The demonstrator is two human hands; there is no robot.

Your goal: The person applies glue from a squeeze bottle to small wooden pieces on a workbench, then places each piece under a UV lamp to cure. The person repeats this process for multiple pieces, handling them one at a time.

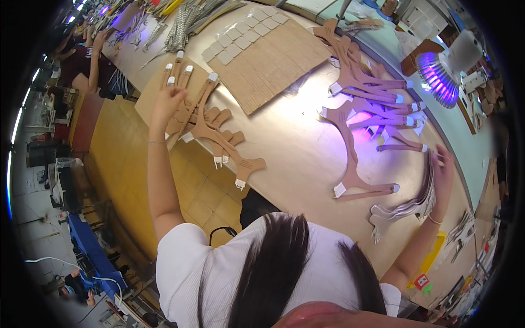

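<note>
With left grip [170, 101] bent at the brown strap pieces [203, 131] on the desk [290, 164], right grip [444, 164] by the pale strap stack [407, 210], hard to tell if holding anything, likely picking up pieces, next maybe needing a light pinch on just one.

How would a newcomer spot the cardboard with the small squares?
Find the big pale worktable. On its far half, between the two groups of tan pieces, lies a flat brown cardboard sheet. Only it carries rows of small pale squares.
</note>
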